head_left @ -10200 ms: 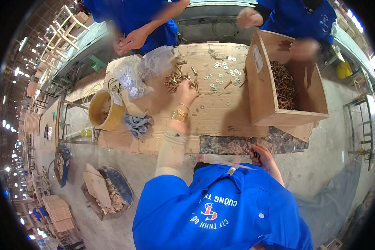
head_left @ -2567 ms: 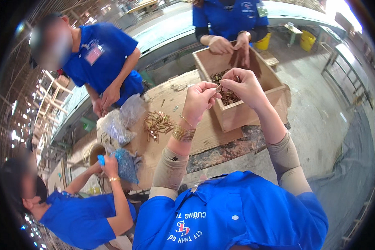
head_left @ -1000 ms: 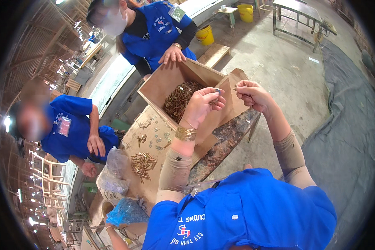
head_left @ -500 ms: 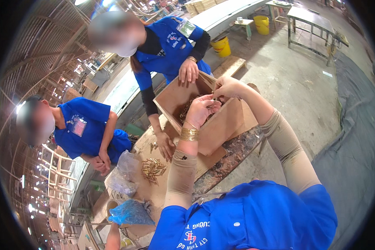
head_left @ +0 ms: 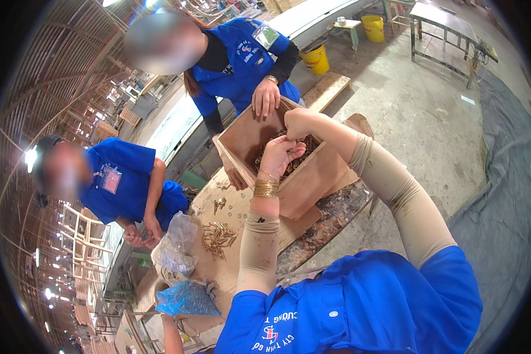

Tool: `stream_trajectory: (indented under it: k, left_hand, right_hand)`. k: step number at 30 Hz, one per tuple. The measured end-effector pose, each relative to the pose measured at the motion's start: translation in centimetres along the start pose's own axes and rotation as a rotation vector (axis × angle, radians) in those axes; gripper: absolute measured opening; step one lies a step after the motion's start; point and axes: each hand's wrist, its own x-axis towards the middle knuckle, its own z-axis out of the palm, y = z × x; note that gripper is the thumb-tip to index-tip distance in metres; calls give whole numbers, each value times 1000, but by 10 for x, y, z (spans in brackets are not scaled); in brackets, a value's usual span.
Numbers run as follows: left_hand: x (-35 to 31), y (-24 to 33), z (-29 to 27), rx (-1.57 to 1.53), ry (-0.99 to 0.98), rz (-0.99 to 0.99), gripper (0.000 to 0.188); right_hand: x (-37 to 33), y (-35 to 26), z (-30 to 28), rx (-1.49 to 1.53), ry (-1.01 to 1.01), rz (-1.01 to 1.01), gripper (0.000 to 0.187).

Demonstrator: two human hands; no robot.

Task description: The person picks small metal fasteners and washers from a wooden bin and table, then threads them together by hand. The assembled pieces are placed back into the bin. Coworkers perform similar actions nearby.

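Observation:
Both my hands are over an open wooden box (head_left: 312,184) with many small brown metal pieces of hardware (head_left: 284,168) inside. My left hand (head_left: 280,156) is turned palm up, its fingers curled and its thumb against my right hand's fingertips. My right hand (head_left: 298,123) is closed in a pinch above it. Whatever lies between the fingers is too small or hidden to make out. Across the box, a co-worker's hand (head_left: 266,97) rests on the rim, and that person's other hand (head_left: 235,175) is at the box's left side.
A pile of brass-coloured screws (head_left: 218,238) lies on the worktable (head_left: 251,252), with a few washers beyond. Clear plastic bags (head_left: 180,245) and a blue bag (head_left: 187,298) sit at its left. Another co-worker (head_left: 127,183) stands at left. Yellow buckets (head_left: 315,59) stand behind.
My hands have shifted slightly left over the box, and my left fingers have loosened a little. The co-worker's lower hand has moved from the tabletop up to the box's side.

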Motion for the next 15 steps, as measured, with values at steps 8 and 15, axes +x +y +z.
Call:
stream_trajectory:
  k: [8,15]
  left_hand:
    - [-1,-1,1,-34,58,10,20]
    - [-1,-3,-1,-2,59,25,18]
  right_hand:
    - [8,10,3,196,7,-13,23]
    - [18,27,19,327,103,-32,22]
